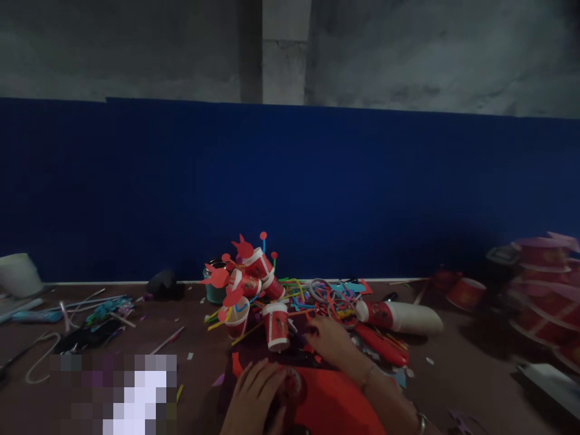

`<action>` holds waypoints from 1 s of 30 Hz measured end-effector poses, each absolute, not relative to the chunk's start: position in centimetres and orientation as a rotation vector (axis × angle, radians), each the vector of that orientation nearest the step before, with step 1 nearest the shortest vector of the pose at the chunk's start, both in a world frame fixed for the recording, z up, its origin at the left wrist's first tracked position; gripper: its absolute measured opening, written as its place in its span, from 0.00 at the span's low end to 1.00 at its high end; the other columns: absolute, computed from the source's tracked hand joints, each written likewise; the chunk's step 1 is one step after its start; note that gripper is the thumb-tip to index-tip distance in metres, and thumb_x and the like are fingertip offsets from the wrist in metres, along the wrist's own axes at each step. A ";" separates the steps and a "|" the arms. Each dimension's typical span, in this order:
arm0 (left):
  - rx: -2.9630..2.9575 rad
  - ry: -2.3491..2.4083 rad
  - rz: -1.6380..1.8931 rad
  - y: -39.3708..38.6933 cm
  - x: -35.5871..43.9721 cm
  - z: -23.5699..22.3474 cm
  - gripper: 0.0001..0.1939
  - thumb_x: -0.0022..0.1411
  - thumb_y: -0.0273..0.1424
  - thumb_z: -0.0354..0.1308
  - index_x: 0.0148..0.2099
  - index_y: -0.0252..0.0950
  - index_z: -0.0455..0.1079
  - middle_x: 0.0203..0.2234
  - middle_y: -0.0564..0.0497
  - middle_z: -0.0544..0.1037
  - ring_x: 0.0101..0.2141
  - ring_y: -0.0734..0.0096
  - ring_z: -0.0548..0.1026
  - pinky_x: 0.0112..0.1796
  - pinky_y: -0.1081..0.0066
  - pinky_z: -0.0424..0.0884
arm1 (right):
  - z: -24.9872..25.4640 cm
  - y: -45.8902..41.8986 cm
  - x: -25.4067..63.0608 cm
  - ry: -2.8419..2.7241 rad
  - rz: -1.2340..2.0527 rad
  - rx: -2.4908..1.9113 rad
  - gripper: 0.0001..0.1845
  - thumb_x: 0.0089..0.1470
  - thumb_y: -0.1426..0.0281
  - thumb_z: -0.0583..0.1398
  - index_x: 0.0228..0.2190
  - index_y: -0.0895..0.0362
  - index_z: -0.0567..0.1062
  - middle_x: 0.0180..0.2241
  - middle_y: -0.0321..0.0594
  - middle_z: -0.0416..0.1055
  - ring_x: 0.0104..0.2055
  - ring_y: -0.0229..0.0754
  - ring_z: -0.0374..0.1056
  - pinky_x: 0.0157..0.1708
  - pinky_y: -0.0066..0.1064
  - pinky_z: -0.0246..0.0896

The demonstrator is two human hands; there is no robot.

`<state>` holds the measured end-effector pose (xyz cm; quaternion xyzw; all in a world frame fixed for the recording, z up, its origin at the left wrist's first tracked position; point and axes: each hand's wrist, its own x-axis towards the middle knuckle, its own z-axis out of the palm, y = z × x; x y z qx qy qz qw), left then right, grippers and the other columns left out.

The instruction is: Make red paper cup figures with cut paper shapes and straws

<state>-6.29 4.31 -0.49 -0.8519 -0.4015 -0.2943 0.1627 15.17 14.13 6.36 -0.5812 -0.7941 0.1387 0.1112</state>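
My left hand (254, 396) lies low in the middle with its fingers curled over a small round red object (292, 383) resting on a red sheet (335, 402). My right hand (330, 338) reaches forward, palm down, fingers closed on something dark I cannot make out beside an upturned red-and-white paper cup (276, 326). Just beyond stands a heap of decorated paper cups (247, 278) with red paper cut-outs and coloured straws (317, 296).
A lying stack of white cups (399, 317) sits right of my right hand. More red cups (544, 290) pile up at the far right. Tools and scraps (90, 320) litter the left of the brown table. A blue panel (290, 187) backs the table.
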 end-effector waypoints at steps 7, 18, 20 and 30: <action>-2.424 -1.431 -0.908 3.9 -6.3 -1.6 0.31 0.55 0.32 0.58 0.60 0.33 0.56 0.49 0.41 0.75 0.49 0.57 0.73 0.46 0.60 0.72 | 5.5 15.3 12.7 -2.381 0.391 -1.751 0.18 0.46 0.77 0.56 0.42 0.62 0.74 0.42 0.50 0.75 0.44 0.47 0.71 0.40 0.29 0.59; -2.489 -1.379 -0.931 4.2 -6.4 -1.6 0.31 0.53 0.31 0.59 0.59 0.34 0.57 0.47 0.42 0.76 0.47 0.57 0.74 0.46 0.56 0.72 | 3.5 16.6 15.5 -2.137 0.440 -1.874 0.15 0.58 0.73 0.49 0.39 0.65 0.72 0.36 0.59 0.75 0.42 0.54 0.72 0.40 0.38 0.61; -2.535 -1.377 -0.907 4.4 -6.5 -2.2 0.31 0.53 0.31 0.59 0.59 0.35 0.57 0.49 0.42 0.75 0.49 0.57 0.72 0.48 0.56 0.71 | 3.2 17.0 16.1 -2.025 0.504 -1.847 0.14 0.56 0.75 0.48 0.38 0.64 0.72 0.35 0.55 0.75 0.40 0.51 0.72 0.40 0.37 0.61; -2.594 -1.477 -0.965 4.6 -6.0 -4.2 0.31 0.54 0.28 0.57 0.60 0.37 0.56 0.52 0.42 0.72 0.54 0.56 0.67 0.53 0.53 0.65 | 3.2 17.7 17.3 -1.545 0.895 -1.502 0.18 0.54 0.59 0.48 0.27 0.57 0.71 0.25 0.41 0.73 0.26 0.42 0.69 0.26 0.31 0.63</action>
